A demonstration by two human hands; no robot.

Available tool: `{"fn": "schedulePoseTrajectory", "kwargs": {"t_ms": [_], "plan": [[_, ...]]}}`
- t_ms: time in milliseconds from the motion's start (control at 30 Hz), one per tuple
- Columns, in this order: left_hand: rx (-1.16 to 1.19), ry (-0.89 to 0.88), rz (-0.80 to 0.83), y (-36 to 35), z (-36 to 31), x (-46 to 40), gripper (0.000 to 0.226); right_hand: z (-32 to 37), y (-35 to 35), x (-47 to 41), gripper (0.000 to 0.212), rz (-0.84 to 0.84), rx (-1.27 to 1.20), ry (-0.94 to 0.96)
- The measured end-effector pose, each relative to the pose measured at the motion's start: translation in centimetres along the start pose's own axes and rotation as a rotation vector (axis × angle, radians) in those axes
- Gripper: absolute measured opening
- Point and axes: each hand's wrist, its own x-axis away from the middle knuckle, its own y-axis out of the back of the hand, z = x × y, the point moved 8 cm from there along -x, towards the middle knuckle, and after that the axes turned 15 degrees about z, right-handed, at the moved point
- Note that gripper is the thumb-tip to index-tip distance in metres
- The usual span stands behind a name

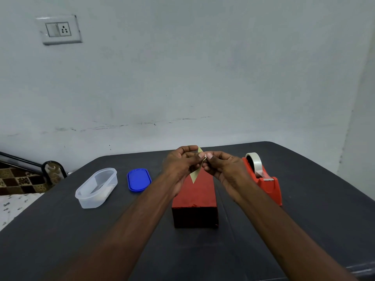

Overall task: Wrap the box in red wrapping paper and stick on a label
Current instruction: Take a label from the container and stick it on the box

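Status: wrapping stage looks complete. The box (194, 201) stands on the dark table (304, 220), centre, long axis running away from the person, and every face in view is covered in red paper; no loose flaps or unwrapped card show. Whether the far end is sealed cannot be told, as the hands hide it.

Label stage in progress. Both hands are raised above the far end of the box, not touching it. The left hand (180, 163) and right hand (221, 165) each pinch a small pale yellow-green label (195, 175) between thumb and fingertips, meeting at its upper right edge. The label hangs as a diamond, its lower corner pointing down over the red top face. Judgement: the person is probably separating the label from its backing; a thin white edge between the thumbs would fit this, but it is too small to confirm.

Remaining: free the label, press it onto the box.

Other items: 1 red tape dispenser (263, 179) with a clear roll, just right of the box; 1 clear plastic container (96, 187) and its blue lid (139, 180), left, lying apart from each other.
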Motion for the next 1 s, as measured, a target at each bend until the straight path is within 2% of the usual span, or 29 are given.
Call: {"fn": "schedulePoseTrajectory", "kwargs": {"t_ms": [733, 1000], "plan": [[-0.066, -0.016, -0.012, 0.19, -0.25, 0.0, 0.029, 0.24, -0.25, 0.22, 0.014, -0.005, -0.019, -0.015], [-0.084, -0.046, 0.017, 0.12, -0.57, -0.03, 0.038, 0.52, -0.17, 0.32, 0.014, -0.005, -0.014, -0.014]]}}
